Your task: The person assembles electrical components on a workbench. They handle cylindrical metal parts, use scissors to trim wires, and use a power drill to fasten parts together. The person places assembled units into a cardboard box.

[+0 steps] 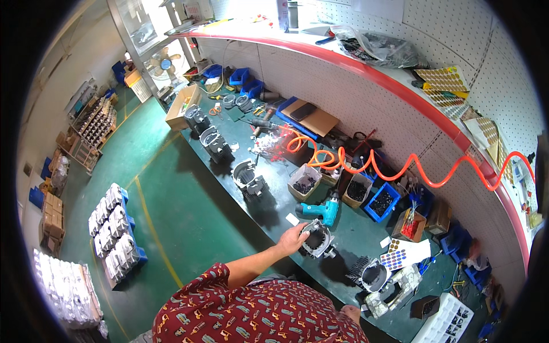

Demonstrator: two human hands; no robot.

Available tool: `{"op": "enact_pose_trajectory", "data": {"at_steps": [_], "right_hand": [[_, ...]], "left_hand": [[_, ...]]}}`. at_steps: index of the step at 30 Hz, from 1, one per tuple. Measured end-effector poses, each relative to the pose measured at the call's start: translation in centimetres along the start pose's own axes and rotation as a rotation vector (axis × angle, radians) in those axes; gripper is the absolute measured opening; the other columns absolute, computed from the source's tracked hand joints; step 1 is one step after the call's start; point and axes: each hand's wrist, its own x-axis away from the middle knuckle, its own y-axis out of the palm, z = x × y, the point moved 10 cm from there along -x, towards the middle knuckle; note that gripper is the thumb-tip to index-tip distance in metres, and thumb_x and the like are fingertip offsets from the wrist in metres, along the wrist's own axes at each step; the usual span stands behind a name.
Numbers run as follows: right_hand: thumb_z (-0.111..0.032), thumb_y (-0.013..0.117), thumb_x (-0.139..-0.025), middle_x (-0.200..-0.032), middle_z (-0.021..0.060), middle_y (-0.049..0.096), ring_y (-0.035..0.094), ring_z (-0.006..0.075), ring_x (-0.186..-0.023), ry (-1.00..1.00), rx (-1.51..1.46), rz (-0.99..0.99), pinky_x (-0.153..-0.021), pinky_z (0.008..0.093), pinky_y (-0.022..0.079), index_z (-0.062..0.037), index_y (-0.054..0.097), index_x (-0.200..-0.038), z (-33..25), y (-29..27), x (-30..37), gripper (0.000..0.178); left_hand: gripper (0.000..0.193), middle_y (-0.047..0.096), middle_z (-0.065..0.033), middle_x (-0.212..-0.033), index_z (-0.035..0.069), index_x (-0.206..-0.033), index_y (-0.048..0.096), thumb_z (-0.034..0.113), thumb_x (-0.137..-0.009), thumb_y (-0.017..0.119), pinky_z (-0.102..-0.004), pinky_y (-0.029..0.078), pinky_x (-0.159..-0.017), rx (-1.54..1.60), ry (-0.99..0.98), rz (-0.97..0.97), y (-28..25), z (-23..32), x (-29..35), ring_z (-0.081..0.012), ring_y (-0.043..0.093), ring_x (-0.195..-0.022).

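My left hand [293, 239] grips the rim of a dark finned metal housing [318, 251] that stands on the green workbench, its round hollow facing up. Near the bench's front edge, partly covered by my shirt, is my right hand [350, 312]; its fingers are hard to make out. A second round housing [374, 275] with cooling fins sits to the right, beside a pale metal frame [394, 291]. Just behind the gripped housing lies a teal cordless drill [323, 211]. Farther left along the bench stand more housings, the closest being an open-topped one [249, 180].
Boxes of black small parts [305, 181] and a blue bin [382, 202] line the back. An orange coiled air hose [394, 163] hangs across above them. A white tray [443, 320] lies at the right end. Stacked pale castings [114, 228] stand on the floor at left.
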Motion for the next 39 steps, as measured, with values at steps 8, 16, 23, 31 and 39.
{"op": "enact_pose_trajectory", "data": {"at_steps": [8, 16, 23, 31, 39], "right_hand": [[-0.011, 0.066, -0.092, -0.077, 0.0069, 0.069, 0.067, 0.0161, -0.065, 0.001, 0.042, -0.036, -0.052, 0.0297, 0.053, 0.0010, 0.072, -0.090, 2.1, -0.9, -0.2, 0.014], [-0.018, 0.066, -0.101, -0.091, 0.0122, 0.069, 0.068, 0.0195, -0.069, -0.088, 0.140, -0.046, -0.056, 0.0319, 0.060, -0.0007, 0.062, -0.122, 2.9, 2.5, -7.6, 0.028], [-0.016, 0.065, -0.099, -0.088, 0.0112, 0.070, 0.069, 0.0192, -0.068, -0.067, 0.170, 0.014, -0.055, 0.0310, 0.058, -0.0010, 0.064, -0.116, -7.6, 13.9, -7.2, 0.023], [-0.014, 0.064, -0.097, -0.085, 0.0100, 0.070, 0.069, 0.0189, -0.067, -0.037, 0.194, 0.051, -0.053, 0.0299, 0.057, -0.0014, 0.067, -0.110, -13.8, 25.5, -6.0, 0.018], [-0.012, 0.063, -0.095, -0.082, 0.0089, 0.070, 0.070, 0.0186, -0.066, -0.027, 0.215, 0.012, -0.051, 0.0289, 0.056, -0.0017, 0.069, -0.103, -11.5, 29.3, -3.4, 0.014]], "left_hand": [[0.055, 0.066, -0.0256, -0.128, 0.000, -0.144, 0.052, 0.035, -0.102, 0.058, -0.0433, 0.049, -0.103, 0.025, -0.079, -0.004, -0.3, 0.4, -0.1, -0.0393, 0.064, -0.120], [0.062, 0.049, -0.0234, -0.150, 0.004, -0.149, 0.047, 0.037, -0.099, 0.063, -0.0480, 0.039, -0.116, -0.069, 0.153, 0.090, -3.2, 2.1, -1.3, -0.0414, 0.047, -0.137], [0.037, 0.070, -0.0187, -0.118, 0.002, -0.127, 0.065, 0.023, -0.098, 0.066, -0.0405, 0.057, -0.089, 0.192, 0.273, -0.021, -8.4, 3.3, -4.5, -0.0293, 0.070, -0.106], [0.028, 0.076, -0.0138, -0.099, -0.001, -0.121, 0.067, 0.017, -0.099, 0.065, -0.0339, 0.057, -0.081, 0.247, 0.303, -0.188, -20.3, -0.7, -7.2, -0.0200, 0.072, -0.088], [0.021, 0.074, -0.0091, -0.089, 0.000, -0.113, 0.072, 0.012, -0.096, 0.068, -0.0306, 0.055, -0.073, 0.094, 0.418, 0.084, -36.5, -1.1, -11.1, -0.0135, 0.068, -0.079]]}}
